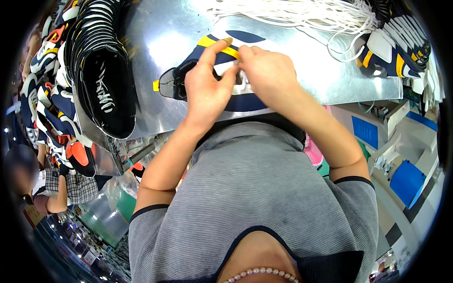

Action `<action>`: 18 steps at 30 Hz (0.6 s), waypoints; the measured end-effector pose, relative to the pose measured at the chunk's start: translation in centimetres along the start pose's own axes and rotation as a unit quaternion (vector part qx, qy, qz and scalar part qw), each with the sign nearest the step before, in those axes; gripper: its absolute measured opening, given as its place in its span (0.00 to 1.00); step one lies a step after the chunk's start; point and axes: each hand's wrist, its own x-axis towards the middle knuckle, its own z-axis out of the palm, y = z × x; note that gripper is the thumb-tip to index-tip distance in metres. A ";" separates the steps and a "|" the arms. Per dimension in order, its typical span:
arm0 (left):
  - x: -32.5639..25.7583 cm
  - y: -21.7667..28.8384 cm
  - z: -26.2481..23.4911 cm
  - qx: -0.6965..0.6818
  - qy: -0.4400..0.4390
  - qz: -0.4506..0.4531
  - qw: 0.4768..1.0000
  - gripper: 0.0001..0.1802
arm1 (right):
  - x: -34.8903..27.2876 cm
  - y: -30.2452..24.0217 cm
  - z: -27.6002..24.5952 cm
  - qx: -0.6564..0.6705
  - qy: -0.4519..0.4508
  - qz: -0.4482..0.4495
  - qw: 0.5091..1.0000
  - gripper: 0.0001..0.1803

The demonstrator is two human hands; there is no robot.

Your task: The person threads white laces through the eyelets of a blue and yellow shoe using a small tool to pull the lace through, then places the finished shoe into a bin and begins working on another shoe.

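A navy shoe upper (245, 101) with yellow trim and white patches lies flat on the shiny metal table (155, 42) in front of me. My left hand (205, 87) pinches its middle, thumb up against the yellow strip. My right hand (266, 75) presses down on the white patch right beside it, fingertips meeting my left thumb. Both hands cover most of the upper's centre.
A tall stack of black shoe pieces (101, 70) leans on the table's left. White laces (302, 14) pile at the back. More navy, white and yellow uppers (394, 52) sit at the right. Another person (52, 188) works lower left. Blue parts (406, 181) stand at right.
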 end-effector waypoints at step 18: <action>1.7 1.2 -1.7 -0.222 -0.149 -0.080 0.960 0.44 | -1.9 3.5 1.7 0.290 0.217 0.147 0.920 0.09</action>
